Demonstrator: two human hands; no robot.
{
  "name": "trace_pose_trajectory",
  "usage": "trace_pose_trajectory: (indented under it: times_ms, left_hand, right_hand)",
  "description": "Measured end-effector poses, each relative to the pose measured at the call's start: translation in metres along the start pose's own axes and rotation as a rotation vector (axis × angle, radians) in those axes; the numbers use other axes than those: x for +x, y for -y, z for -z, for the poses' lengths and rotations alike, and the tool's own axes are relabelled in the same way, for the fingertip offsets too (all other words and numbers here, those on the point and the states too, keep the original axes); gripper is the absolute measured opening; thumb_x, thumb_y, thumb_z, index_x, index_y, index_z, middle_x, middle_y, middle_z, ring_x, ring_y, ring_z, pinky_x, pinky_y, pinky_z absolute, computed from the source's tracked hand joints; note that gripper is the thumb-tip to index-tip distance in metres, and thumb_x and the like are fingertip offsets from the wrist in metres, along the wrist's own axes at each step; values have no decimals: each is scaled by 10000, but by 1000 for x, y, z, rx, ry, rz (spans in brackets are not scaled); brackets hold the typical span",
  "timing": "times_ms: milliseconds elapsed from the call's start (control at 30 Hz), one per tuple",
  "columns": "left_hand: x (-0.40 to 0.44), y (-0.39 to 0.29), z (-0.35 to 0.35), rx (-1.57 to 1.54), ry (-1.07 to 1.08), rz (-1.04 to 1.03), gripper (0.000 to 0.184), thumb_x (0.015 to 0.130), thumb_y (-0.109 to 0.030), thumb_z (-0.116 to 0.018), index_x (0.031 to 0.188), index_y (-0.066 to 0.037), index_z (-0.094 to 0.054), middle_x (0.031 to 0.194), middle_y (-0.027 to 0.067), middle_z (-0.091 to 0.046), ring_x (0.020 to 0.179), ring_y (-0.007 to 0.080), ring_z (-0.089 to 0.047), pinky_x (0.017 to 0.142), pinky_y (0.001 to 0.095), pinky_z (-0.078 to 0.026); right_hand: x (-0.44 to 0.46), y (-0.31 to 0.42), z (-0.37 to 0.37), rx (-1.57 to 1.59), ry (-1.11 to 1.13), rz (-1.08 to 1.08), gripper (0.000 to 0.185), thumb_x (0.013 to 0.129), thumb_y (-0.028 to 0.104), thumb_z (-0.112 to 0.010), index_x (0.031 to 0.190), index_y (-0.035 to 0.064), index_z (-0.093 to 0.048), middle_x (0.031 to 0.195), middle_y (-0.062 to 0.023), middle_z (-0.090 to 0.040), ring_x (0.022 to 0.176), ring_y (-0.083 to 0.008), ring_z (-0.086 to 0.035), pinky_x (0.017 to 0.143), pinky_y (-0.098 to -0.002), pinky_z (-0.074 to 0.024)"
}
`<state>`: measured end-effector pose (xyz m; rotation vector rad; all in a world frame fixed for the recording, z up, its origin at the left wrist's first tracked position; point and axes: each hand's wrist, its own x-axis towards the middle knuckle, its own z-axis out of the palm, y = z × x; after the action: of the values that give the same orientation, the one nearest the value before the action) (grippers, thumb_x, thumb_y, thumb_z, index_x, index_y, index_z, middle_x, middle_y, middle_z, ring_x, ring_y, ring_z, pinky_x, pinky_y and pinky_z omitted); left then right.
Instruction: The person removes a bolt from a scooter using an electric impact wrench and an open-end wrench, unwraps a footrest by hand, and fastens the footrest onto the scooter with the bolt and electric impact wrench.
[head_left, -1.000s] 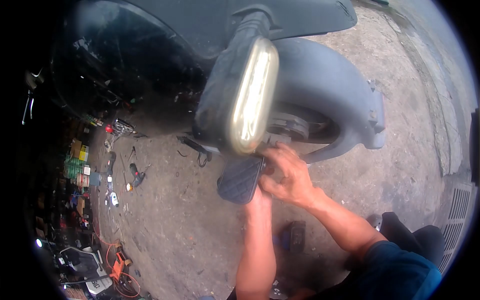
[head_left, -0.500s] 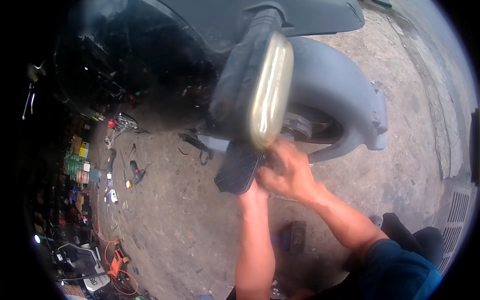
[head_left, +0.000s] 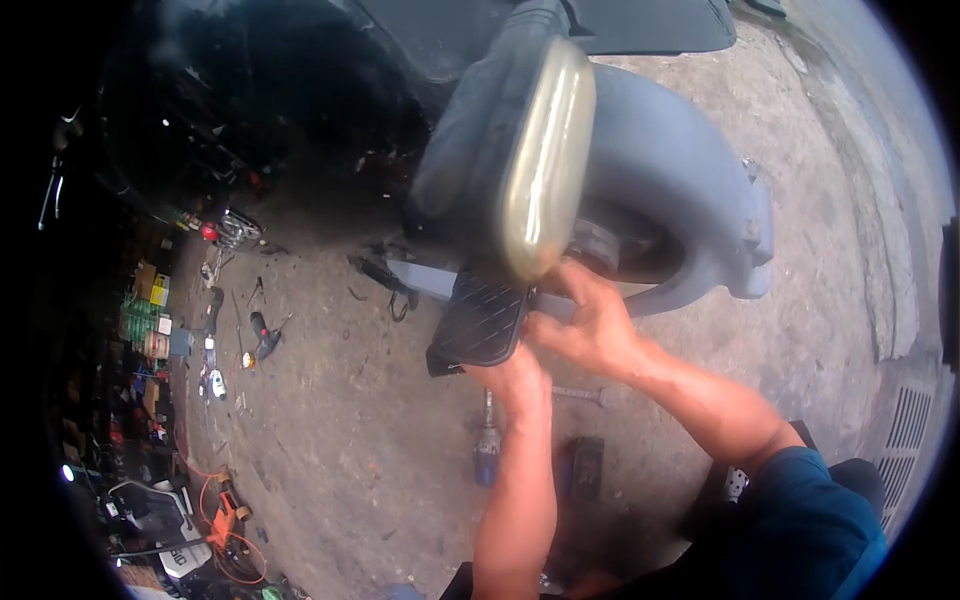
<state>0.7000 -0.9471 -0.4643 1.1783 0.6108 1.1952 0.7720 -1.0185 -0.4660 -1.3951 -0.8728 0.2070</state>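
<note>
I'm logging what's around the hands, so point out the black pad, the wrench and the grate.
Black pad (head_left: 485, 320), head view, on its lined face.
Wrench (head_left: 581, 394), head view, on its shaft.
Grate (head_left: 908, 432), head view, on its slotted middle.

Shows as a dark, flat pad (head_left: 487, 318) — round-cornered, scored with slanting pale lines — and sits tilted beside the lower end of a pale lens (head_left: 548, 165), left hand (head_left: 512, 378) at its near edge

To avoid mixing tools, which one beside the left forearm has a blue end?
The tool on the floor left of the left forearm; the wrench, right of that forearm, shows only grey metal.
</note>
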Motion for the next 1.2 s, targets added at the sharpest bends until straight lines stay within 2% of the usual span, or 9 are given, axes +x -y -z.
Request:
trace_pose_trajectory:
  times_ms: [200, 400, 567, 700, 767, 867, 933, 1067, 1200]
  left_hand:
    - [4, 11, 17, 239, 53, -10, 128, 816, 0, -669, 935, 46, -676, 940, 61, -686, 849, 147, -620, 711, 304, -492]
    - [5, 7, 18, 382, 155, -214, 227, 825, -11, -668, 1047, 38, -673, 988, 62, -680, 882, 161, -630, 746, 298, -515]
    - [-2, 19, 17, 39, 21, 61, 262, 817, -46, -647, 1072, 10, -659, 1013, 80, -666, 906, 178, -633, 752, 312, -524]
    - [-25, 15, 42, -190, -170, 267, 299, 811, -126, -597, 1086, -12, -611, 904, 84, -635, 860, 202, -632, 714, 334, -536]
    - [-35, 1, 55, -61, -372, 42, 294, 816, -171, -573, 1055, -2, -551, 821, 110, -602, 779, 240, -637, 653, 375, -553]
    - [-21, -37, 49, 57, -478, -462, 230, 876, -164, -592, 972, 7, -471, 834, 167, -620, 728, 240, -633, 643, 340, -538]
    - [-14, -61, 45, 102, -494, -549, 244, 909, -163, -600, 951, 11, -435, 853, 193, -632, 727, 230, -633, 651, 308, -527]
    - [-24, -97, 57, 453, -442, -338, 285, 941, -188, -606, 1008, 30, -436, 862, 201, -640, 765, 217, -639, 642, 292, -519]
    - [-29, -110, 66, 610, -471, -234, 310, 949, -209, -608, 1054, 42, -459, 849, 182, -636, 768, 203, -635, 637, 301, -507]
  right_hand:
    - [3, 0, 4, 170, 20, -189, 569, 770, 128, -724, 1278, -41, -533, 1137, -201, -639, 1102, -300, -632, 943, -393, -494]
    - [4, 3, 11, 36, 77, -113, 572, 756, 133, -730, 1263, -46, -535, 1140, -202, -643, 1080, -296, -646, 938, -391, -500]
    - [4, -10, 7, 123, 29, -156, 571, 732, 132, -733, 1243, -35, -542, 1106, -184, -646, 1031, -286, -657, 908, -377, -521]
    - [7, 2, 11, -52, -10, 115, 517, 705, 111, -740, 1167, -24, -553, 1023, -168, -639, 933, -268, -660, 819, -357, -543]
    - [13, 25, 16, -187, -2, 295, 488, 693, 101, -742, 1127, -18, -554, 994, -160, -632, 869, -258, -660, 760, -349, -550]
    - [-7, 48, -6, -78, 41, 59, 434, 690, 86, -737, 1077, -13, -567, 914, -141, -640, 761, -239, -658, 687, -335, -540]
    - [-23, 49, -29, 74, -30, -113, 350, 756, 56, -730, 1067, -13, -586, 867, -110, -665, 743, -163, -649, 653, -305, -534]
    - [-45, 60, -56, 320, -84, -336, 188, 895, 5, -673, 1063, -32, -599, 919, -59, -690, 781, -81, -615, 665, -259, -533]
    - [-57, 58, -76, 473, -27, -440, 245, 893, 20, -675, 1118, -52, -609, 958, -66, -693, 861, -103, -623, 772, -271, -524]
